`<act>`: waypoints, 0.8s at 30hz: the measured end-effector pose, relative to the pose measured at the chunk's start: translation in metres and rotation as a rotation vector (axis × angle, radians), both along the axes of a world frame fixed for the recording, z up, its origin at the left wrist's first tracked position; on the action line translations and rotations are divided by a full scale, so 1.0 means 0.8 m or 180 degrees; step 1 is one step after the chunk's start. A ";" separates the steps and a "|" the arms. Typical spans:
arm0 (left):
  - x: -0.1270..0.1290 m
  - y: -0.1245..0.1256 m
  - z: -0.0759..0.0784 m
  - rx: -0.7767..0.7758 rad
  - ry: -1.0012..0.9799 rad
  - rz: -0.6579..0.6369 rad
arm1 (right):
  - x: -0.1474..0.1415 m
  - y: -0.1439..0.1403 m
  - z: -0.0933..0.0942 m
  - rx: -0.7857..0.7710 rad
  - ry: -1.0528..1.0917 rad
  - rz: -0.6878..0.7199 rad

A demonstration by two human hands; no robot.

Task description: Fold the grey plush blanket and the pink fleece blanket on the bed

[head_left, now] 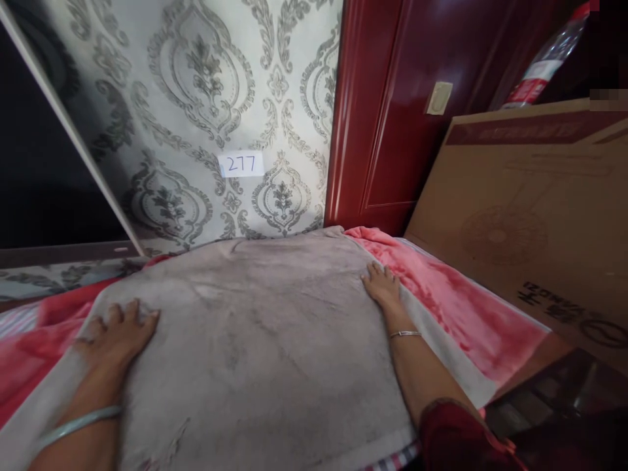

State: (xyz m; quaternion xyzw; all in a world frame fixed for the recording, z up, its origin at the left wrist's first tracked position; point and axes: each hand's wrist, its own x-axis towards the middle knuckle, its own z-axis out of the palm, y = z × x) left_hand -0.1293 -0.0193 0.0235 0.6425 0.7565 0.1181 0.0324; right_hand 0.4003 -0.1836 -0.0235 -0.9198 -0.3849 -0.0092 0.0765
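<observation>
Both palms are pressing flat on the grey towel [260,340], which is lying spread over a pink fleece blanket [456,307]. The left hand [120,330] is resting near the towel's left edge, fingers apart and gripping nothing, a pale bangle [78,424] sitting on that wrist. The right hand [381,284] is lying at the towel's right edge, fingers splayed and empty too, a thin bracelet [405,334] circling the wrist and a dark red sleeve [456,438] showing at the elbow. A big cardboard box [530,216] is crowding in on the right, leaning over the blanket's edge, with a plastic bottle [544,62] poking up behind it. A glossy red door [392,111] is standing just behind, and patterned wallpaper [206,98] is carrying a small label reading 277 [241,164] straight ahead.
</observation>
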 end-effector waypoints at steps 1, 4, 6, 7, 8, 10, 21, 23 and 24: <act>0.003 -0.002 0.000 0.0025 0.0002 -0.0004 | -0.001 0.001 -0.001 0.0013 -0.0002 0.0009; 0.008 -0.005 -0.001 0.0045 -0.0016 -0.0011 | -0.002 0.002 -0.002 0.0052 -0.0008 -0.0010; 0.006 -0.005 -0.001 0.0025 -0.0009 -0.0004 | -0.001 0.001 -0.002 0.0075 0.0006 -0.0019; 0.004 -0.004 -0.001 0.0006 -0.0003 0.0003 | 0.000 0.001 -0.002 0.0085 0.0016 -0.0020; 0.002 -0.003 -0.002 -0.0011 0.0003 0.0007 | 0.000 0.001 -0.002 0.0094 0.0022 -0.0015; 0.000 -0.001 -0.002 -0.0023 0.0016 -0.0003 | 0.001 0.000 -0.002 0.0119 0.0016 -0.0003; 0.002 -0.004 0.000 0.0209 0.0079 0.0023 | 0.003 0.001 -0.008 0.0471 -0.0066 0.0011; 0.014 -0.008 0.003 0.0430 0.0291 -0.0105 | 0.003 0.004 -0.009 0.0692 -0.0160 0.0043; 0.024 -0.010 0.003 0.0569 0.0428 -0.0305 | 0.001 0.007 -0.009 0.0835 -0.0204 0.0109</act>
